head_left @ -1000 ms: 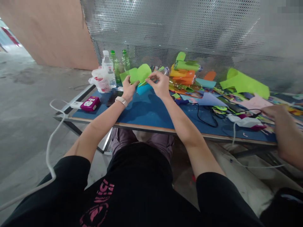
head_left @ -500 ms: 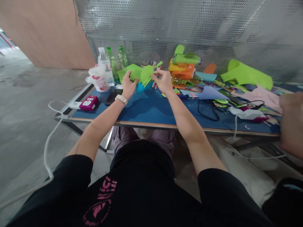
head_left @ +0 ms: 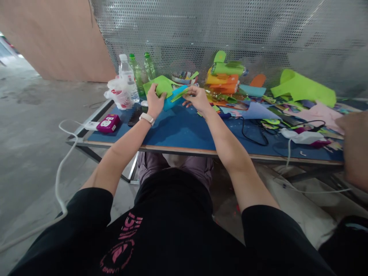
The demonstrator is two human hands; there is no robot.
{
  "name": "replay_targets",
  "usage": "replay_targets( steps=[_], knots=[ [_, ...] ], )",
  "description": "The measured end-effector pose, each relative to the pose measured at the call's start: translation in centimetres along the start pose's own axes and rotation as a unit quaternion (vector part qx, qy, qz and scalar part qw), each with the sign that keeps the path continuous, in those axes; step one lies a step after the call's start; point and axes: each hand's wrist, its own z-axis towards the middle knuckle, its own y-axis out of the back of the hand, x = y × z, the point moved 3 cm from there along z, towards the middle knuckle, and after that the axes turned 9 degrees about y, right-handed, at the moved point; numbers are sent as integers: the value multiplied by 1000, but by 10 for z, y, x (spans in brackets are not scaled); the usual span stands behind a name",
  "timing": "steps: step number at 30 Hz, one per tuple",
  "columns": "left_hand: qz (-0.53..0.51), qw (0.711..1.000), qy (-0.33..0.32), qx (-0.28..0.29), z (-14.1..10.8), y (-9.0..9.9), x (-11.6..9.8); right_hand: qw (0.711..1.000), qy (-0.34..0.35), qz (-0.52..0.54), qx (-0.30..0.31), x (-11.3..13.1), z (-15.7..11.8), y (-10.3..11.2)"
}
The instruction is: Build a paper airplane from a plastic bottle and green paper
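Observation:
My left hand (head_left: 156,100), with a pale band on its wrist, is closed on a piece of green paper (head_left: 163,85) above the blue tabletop. Opposite it, my right hand (head_left: 197,99) pinches a thinner green paper piece (head_left: 179,94), seen nearly edge-on. A blue rolled paper (head_left: 173,100) shows between and below the hands; I cannot tell whether either hand touches it. A dark phone-like object (head_left: 135,117), partly blurred out, lies just left of my left wrist.
Left are bottles (head_left: 128,76), a plastic cup in a bag (head_left: 118,94) and a magenta box (head_left: 108,123) with a white cable. Paper-wrapped bottles (head_left: 227,69), scraps (head_left: 261,111) and a black cable (head_left: 253,143) spread rightward. Another person's arm (head_left: 356,147) is at the right edge.
The green piece in my right hand has turned from facing me to nearly edge-on and come apart from the left-hand paper. More of the blue roll shows between my hands.

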Motion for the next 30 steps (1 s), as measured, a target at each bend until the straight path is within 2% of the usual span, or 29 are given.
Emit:
replay_targets(
  steps=[3, 12, 18, 25, 30],
  knots=[
    [34, 999, 12, -19, -2, 1, -5, 999, -33, 8, 10, -2, -3, -1],
    [8, 999, 35, -11, -2, 3, -11, 996, -71, 57, 0, 3, -12, -17],
    [-9, 1000, 12, -11, -7, -1, -19, 995, -76, 62, -6, -4, -10, -15],
    [-9, 1000, 28, 1, -4, -2, -12, 998, -41, 44, 0, -15, -8, -12],
    [8, 999, 34, 16, -6, -2, -11, 998, -54, 39, -11, -12, -11, -16]
  ],
)
